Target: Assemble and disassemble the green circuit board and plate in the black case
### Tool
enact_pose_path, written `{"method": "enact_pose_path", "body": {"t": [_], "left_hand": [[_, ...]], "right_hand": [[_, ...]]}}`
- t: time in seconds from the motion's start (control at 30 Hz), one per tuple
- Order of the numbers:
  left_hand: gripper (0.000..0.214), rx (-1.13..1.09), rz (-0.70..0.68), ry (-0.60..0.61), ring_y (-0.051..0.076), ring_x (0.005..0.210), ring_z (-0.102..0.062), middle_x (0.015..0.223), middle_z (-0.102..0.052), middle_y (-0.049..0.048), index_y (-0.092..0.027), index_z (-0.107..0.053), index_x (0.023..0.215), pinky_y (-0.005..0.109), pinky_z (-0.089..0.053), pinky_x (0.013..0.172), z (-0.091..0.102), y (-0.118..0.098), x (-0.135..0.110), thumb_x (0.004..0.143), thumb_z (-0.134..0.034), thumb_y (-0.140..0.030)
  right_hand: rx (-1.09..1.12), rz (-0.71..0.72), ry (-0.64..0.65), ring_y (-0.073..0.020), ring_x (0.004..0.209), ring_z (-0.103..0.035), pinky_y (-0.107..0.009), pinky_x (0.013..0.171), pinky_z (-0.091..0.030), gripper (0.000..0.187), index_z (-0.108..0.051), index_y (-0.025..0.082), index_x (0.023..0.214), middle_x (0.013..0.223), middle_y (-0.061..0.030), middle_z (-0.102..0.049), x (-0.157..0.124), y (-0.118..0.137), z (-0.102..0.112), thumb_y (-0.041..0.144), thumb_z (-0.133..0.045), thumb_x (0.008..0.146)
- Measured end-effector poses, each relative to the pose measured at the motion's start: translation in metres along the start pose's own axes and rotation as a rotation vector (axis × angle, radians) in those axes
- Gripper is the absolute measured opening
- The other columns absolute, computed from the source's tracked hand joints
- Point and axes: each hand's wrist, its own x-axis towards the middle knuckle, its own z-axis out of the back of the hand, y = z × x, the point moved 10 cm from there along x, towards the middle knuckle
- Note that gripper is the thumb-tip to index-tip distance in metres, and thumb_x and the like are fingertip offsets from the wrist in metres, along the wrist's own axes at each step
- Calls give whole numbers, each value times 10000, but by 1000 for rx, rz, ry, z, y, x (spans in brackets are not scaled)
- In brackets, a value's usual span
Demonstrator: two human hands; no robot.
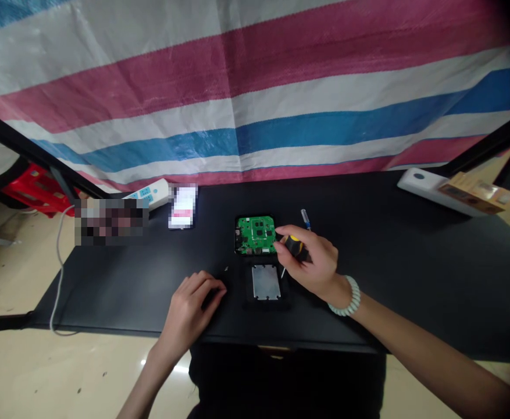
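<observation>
My right hand (pixel 313 262) grips a screwdriver with a black and yellow handle (pixel 296 247); its thin shaft points down toward the table. The thumb and index finger are beside the right edge of a green circuit board (pixel 261 235), which sits in a black case. Just below the board lies a black cover with a silver metal plate (pixel 266 283) on it. My left hand (pixel 192 302) rests on the table with curled fingers, thumb and index tips together; anything between them is too small to make out. Tiny screws (pixel 226 268) lie just beyond it.
A second screwdriver (pixel 306 219) with a clear and blue handle lies behind my right hand. A lit phone (pixel 184 206) and a white power strip (pixel 152 195) are at the back left. A white box (pixel 429 186) and a cardboard package (pixel 477 192) stand at the back right.
</observation>
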Motion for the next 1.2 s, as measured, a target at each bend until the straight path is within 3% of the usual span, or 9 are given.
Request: {"method": "enact_pose_path", "body": {"t": [0.13,0.4,0.63,0.83,1.1,1.2], "left_hand": [[78,37,-35,-69,182,864,-651,978,-714,30,-223,-709,1037,318,-465,800,7,-4,3,1056,-636,-203],[76,-65,35,-49,188,907,-674,1007,-705,45,-224,-697,1045,309,-517,804,7,2,2,1059,-622,-223],[114,-55,36,-14,197,914,-687,1054,-712,50,-249,-704,1147,318,-531,811,0,-9,1,1050,-655,-285],[110,-63,109,-13,181,885,-694,999,-693,37,-234,-695,1001,299,-532,787,-7,-3,4,1068,-618,-274],[114,78,13,-138,168,823,-698,963,-743,31,-224,-736,1019,296,-514,762,7,-10,-4,1064,-637,-260],[135,52,41,-135,168,822,-703,959,-746,33,-225,-746,1000,290,-515,762,6,-7,-4,1064,-636,-271]], "right_hand": [[9,-9,2,-135,629,-731,-271,561,-605,263,-650,269,1247,891,28,-794,-1,-1,-2,212,-710,997],[29,-6,-9,-134,628,-730,-268,559,-601,277,-650,268,1252,895,29,-797,-1,-2,-2,205,-714,990],[38,-14,2,-124,627,-719,-265,569,-590,273,-649,262,1246,903,30,-793,-1,-2,-1,203,-719,989],[35,-30,15,-123,599,-706,-260,538,-571,241,-655,259,1225,845,38,-777,0,-4,-2,211,-707,995],[13,-36,13,-133,636,-732,-269,573,-606,304,-648,293,1270,896,42,-795,-2,-5,-2,214,-712,984],[24,-14,10,-140,643,-737,-273,579,-612,336,-643,294,1285,902,40,-797,-3,-3,-1,201,-725,973]]}}
